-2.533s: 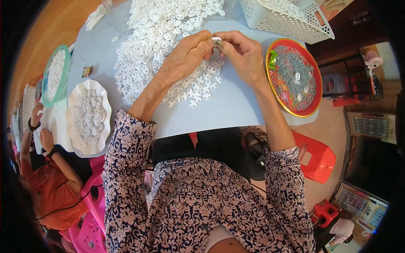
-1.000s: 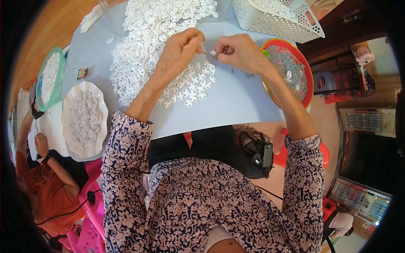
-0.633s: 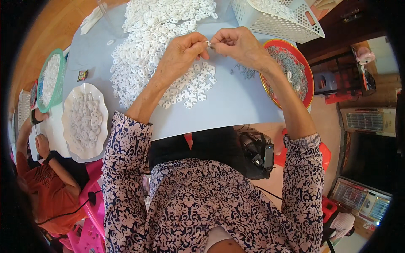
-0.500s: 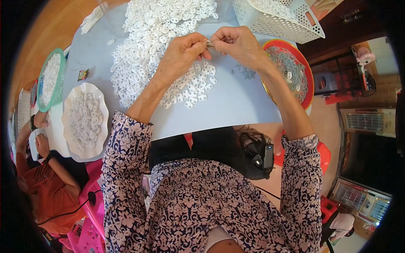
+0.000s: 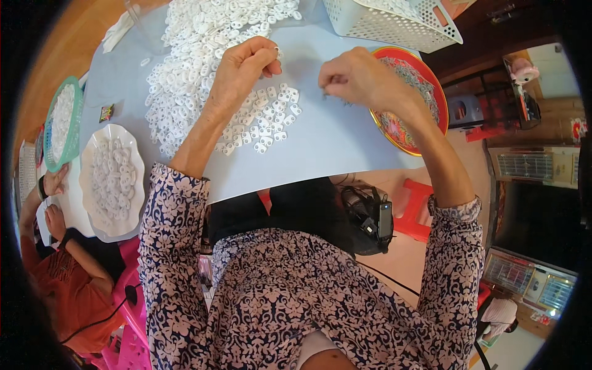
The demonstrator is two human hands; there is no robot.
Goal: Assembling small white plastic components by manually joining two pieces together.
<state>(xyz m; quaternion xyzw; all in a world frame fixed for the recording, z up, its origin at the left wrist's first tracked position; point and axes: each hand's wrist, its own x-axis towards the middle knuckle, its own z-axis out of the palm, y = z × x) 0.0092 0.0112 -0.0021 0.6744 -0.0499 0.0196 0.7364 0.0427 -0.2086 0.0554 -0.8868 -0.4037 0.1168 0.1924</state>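
Note:
My left hand (image 5: 246,65) is closed in a pinch at the right edge of a large heap of small white plastic pieces (image 5: 185,80). Between its thumb and forefinger shows the edge of one small white piece (image 5: 279,53). Over the table to the right, my right hand (image 5: 357,77) has its fingers curled together and slightly blurred. What they hold, if anything, is too small to make out. Behind its wrist stands a red bowl (image 5: 441,102) with a gold rim, full of thin grey metal parts (image 5: 407,74). Below the left hand, flat white pieces with holes (image 5: 265,120) lie spread out.
A white perforated basket (image 5: 394,31) stands at the far right. On the left are a scalloped white dish (image 5: 89,200) of white pieces, a green basket (image 5: 75,126) and a small colourful packet (image 5: 106,113). At far left, another person's hands (image 5: 55,216) rest by a white surface.
My hands, together over the table before, have come apart. The right hand has moved right and down toward the red bowl; the left keeps its pinch. The whole view has shifted slightly.

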